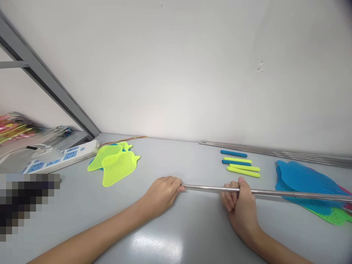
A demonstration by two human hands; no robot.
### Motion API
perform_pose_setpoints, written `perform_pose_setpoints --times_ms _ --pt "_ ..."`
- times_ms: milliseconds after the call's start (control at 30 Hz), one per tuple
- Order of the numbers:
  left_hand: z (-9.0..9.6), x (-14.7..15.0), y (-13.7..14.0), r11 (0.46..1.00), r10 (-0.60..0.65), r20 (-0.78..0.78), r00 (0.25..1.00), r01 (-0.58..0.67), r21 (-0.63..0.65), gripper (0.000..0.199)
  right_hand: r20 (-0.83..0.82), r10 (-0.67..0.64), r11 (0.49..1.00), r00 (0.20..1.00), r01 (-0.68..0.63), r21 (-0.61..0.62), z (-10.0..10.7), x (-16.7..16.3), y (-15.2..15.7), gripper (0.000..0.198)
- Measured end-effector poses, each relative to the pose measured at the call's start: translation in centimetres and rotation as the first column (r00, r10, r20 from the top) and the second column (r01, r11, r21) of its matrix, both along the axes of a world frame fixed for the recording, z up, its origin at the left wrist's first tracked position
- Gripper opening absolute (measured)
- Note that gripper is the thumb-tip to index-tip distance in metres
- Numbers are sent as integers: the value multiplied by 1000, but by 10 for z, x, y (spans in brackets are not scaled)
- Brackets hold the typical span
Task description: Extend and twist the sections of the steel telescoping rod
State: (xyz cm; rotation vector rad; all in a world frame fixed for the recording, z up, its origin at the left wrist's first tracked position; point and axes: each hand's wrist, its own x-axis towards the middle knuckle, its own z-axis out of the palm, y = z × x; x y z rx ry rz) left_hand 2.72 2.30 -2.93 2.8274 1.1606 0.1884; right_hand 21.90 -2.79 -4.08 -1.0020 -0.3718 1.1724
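A thin metal telescopic rod (275, 193) runs level above the grey table, its thicker end passing out of view at the right. My left hand (166, 189) is closed around the narrow tip, which its fingers hide. Further along, my right hand (242, 205) grips the rod with the thumb on top. Beyond it lie several yellow and blue handle sleeves (244, 168). To the right, blue fly swatter heads (305, 179) lie in a pile partly behind the rod, with a green swatter head (334, 216) under them.
Yellow-green swatter heads (121, 170) lie at the left, beside a white power strip (82, 150) with a plug in it. Several metal rods (275, 152) lie along the wall (176, 73). A grey metal frame (55, 80) slants at the left, with colourful bundles (16, 128) past it.
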Motion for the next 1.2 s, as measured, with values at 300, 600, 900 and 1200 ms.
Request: perform_pose_setpoints --times_ms 300,600,900,1200 --pt "-2 0 1 1000 -17 51 999 17 6 29 58 24 999 998 -21 -45 0 -1 -5 41" --pt "-3 0 0 1000 -6 98 995 8 -17 31 99 81 996 992 -78 -36 -1 0 -7 43" --pt "-1 3 -3 998 13 114 993 -6 -60 30 72 87 995 994 -84 -54 0 -1 -7 43" --pt "-1 4 -8 995 28 95 995 -19 -98 32 45 81 996 996 -79 -42 0 0 -9 42"
